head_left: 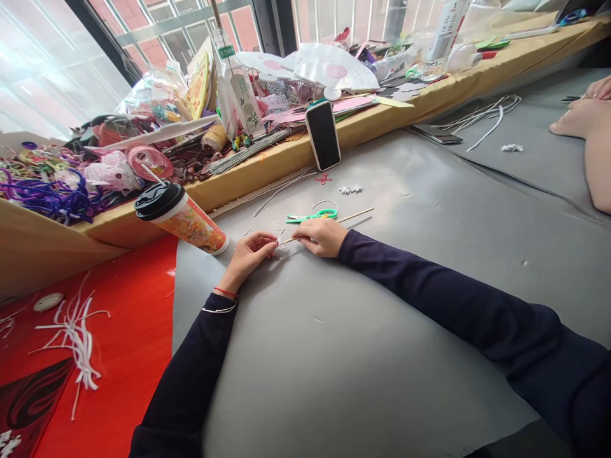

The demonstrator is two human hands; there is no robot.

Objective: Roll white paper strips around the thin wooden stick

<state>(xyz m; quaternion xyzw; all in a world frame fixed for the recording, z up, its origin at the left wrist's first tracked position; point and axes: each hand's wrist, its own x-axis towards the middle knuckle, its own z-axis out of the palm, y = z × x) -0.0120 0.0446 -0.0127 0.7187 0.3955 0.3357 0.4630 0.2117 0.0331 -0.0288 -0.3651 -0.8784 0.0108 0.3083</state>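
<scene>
My left hand [251,254] pinches a small white looped cord piece [280,241] just above the grey table covering [305,356]. From the right, my right hand [321,237] grips a thin wooden stick [357,214]; its near tip touches or almost touches the cord piece, and its other end sticks out past my hand. Partly hidden behind my right hand lie green-handled scissors [327,214]. A little farther back are a small white knotted cord piece [351,189] and a red one [323,179]. Tiny white scraps are scattered near my left hand.
A paper cup [193,226] with black lid and straw leans at left. A phone [323,135] stands against the cluttered ledge [377,127]. White cords [82,340] lie on the red surface [138,305]. At far right is another person's hand [585,127].
</scene>
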